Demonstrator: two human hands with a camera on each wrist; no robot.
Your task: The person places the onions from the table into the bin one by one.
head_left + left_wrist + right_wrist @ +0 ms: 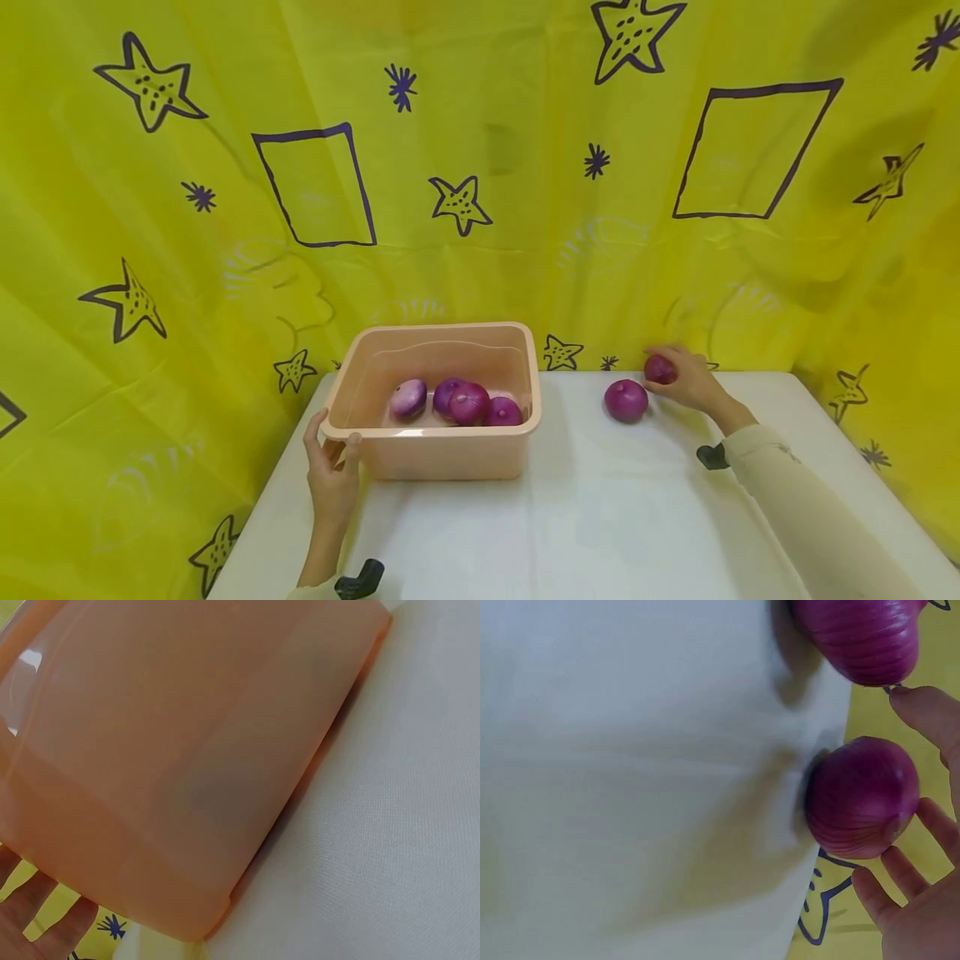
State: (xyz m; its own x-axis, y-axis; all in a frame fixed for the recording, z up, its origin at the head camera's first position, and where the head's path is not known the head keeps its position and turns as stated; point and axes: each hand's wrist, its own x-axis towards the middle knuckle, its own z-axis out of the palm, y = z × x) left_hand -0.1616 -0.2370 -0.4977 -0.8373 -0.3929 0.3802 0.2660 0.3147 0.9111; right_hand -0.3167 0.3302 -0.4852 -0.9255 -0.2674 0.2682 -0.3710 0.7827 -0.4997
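Note:
In the head view my left hand point(333, 483) grips the near left corner of a peach plastic bin point(442, 454), thumb at the front and fingers along the side. The left wrist view shows the bin's wall point(187, 750) with fingers point(34, 896) beside it. Several purple onions point(469, 403) lie inside. On the right, my right hand point(690, 382) reaches round a purple onion point(661, 369) at the table's far edge. Its fingertips meet that onion point(864, 799), while the thumb point(926, 712) stands apart from it, close to a second onion point(862, 637).
The second loose onion point(626, 401) sits on the white table point(600, 517), just left of the right hand. A yellow curtain point(517, 275) with dark drawn stars and frames hangs behind the table and along both sides.

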